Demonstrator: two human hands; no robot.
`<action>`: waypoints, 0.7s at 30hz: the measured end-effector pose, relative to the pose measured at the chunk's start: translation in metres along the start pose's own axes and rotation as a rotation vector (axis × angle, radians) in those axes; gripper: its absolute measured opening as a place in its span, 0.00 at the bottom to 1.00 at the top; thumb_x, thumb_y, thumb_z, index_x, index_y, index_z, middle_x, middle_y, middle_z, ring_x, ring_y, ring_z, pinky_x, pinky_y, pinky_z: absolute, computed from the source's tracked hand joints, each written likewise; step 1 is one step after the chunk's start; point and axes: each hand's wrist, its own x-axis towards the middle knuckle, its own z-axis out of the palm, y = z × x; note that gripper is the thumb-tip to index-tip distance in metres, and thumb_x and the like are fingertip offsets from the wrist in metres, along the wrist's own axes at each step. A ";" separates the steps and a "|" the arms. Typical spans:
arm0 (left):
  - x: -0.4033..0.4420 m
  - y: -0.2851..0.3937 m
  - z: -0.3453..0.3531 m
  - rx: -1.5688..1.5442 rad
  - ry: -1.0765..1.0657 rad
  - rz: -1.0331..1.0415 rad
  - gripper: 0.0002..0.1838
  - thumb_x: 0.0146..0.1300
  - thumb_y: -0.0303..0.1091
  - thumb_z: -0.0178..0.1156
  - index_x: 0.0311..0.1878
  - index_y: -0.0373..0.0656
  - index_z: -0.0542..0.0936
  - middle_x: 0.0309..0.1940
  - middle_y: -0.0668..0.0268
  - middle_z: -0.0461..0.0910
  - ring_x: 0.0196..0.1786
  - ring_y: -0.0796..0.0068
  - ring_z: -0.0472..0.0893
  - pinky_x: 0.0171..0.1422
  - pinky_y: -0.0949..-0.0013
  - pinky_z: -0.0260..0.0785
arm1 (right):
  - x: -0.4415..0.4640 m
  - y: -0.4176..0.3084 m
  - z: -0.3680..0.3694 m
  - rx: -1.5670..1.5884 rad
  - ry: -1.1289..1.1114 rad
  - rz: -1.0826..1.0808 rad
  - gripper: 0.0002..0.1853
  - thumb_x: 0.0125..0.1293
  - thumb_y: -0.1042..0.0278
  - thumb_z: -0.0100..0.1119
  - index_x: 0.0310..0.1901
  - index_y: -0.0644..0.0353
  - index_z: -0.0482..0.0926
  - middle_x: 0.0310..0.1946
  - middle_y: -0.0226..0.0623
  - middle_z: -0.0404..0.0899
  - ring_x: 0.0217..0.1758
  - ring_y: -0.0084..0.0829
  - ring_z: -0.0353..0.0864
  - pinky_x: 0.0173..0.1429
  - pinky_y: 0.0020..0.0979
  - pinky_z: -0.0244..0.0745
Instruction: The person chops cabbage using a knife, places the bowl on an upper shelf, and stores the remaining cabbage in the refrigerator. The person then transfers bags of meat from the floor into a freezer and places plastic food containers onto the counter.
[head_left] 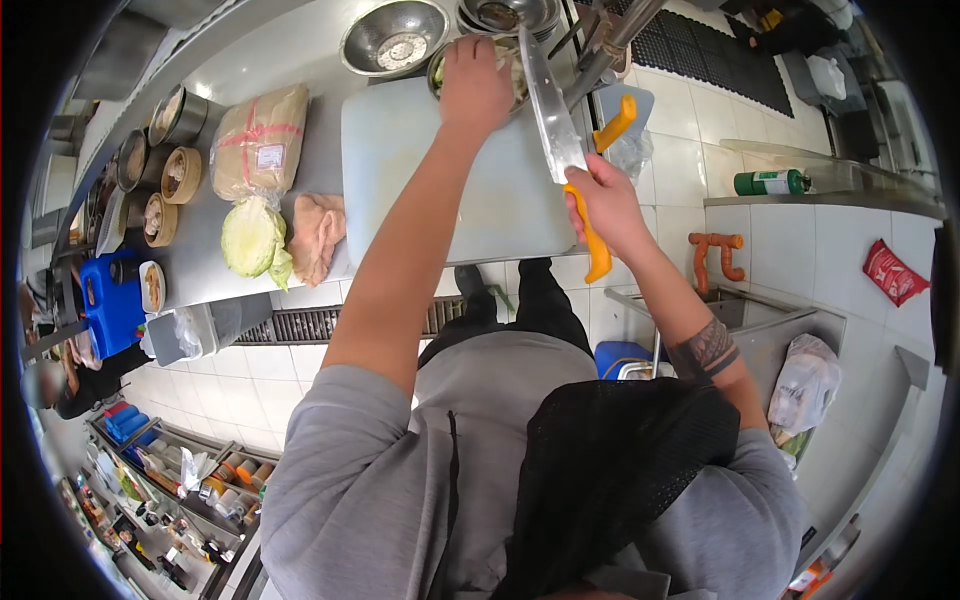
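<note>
My left hand (476, 85) reaches into a metal bowl (518, 78) of pale food at the far edge of the white cutting board (500, 200). Its fingertips are hidden among the food. In my right hand (608, 205) is the yellow handle of a large knife (552, 110), over the board's right edge, its blade pointing away from me beside the bowl. A second yellow handle (615, 124) sticks out just beyond that hand.
Left of the board lie a pinkish cloth (317, 238), a cut cabbage (254, 238) and a wrapped brown package (260, 143). A perforated metal bowl (394, 38) stands behind the board. Bamboo steamers (181, 175) are farther left. Another person (85, 388) is at the far left.
</note>
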 end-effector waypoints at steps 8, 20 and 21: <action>-0.028 0.007 -0.023 0.168 -0.278 0.111 0.41 0.76 0.57 0.51 0.76 0.29 0.62 0.78 0.46 0.60 0.81 0.45 0.57 0.83 0.49 0.52 | -0.047 0.051 -0.073 -0.238 0.109 -0.016 0.09 0.78 0.64 0.54 0.39 0.57 0.74 0.22 0.26 0.71 0.15 0.17 0.67 0.18 0.26 0.64; -0.004 -0.012 -0.034 0.060 -0.209 0.107 0.44 0.76 0.62 0.48 0.79 0.33 0.59 0.81 0.46 0.53 0.84 0.48 0.50 0.85 0.39 0.36 | -0.113 0.102 -0.121 -0.759 0.202 0.167 0.12 0.75 0.61 0.56 0.46 0.64 0.78 0.23 0.45 0.80 0.24 0.40 0.84 0.32 0.40 0.78; -0.002 -0.016 -0.030 0.064 -0.207 0.104 0.44 0.76 0.62 0.48 0.79 0.33 0.59 0.81 0.46 0.53 0.84 0.48 0.50 0.85 0.39 0.36 | -0.114 0.092 -0.117 -0.761 0.197 0.163 0.12 0.75 0.61 0.56 0.46 0.64 0.78 0.23 0.45 0.80 0.24 0.40 0.84 0.32 0.40 0.78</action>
